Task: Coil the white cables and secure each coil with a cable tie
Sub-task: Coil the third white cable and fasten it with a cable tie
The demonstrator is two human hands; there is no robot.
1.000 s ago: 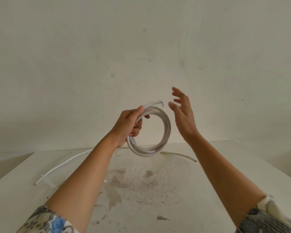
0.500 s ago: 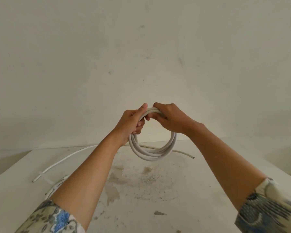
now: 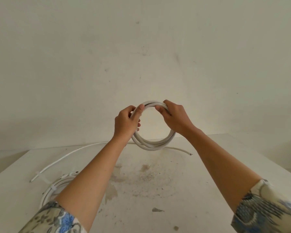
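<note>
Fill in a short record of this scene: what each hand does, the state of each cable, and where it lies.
held coil: white cable, several loops, in the air above the table, no tie visible
left hand: grips the held coil's left side
right hand: grips its upper right
loose cable: lies curved across the table
tied coil: on the table at left, cable tie round it

A head-worn wide-angle camera is looking forward and slightly down across a stained table (image 3: pixel 208 182) toward a pale wall (image 3: pixel 141 47), with the left hand (image 3: pixel 125 123) and right hand (image 3: pixel 176 118) gripping a white cable coil (image 3: pixel 151 145) mid-frame, at the end of outstretched arms entering from the bottom corners.
</note>
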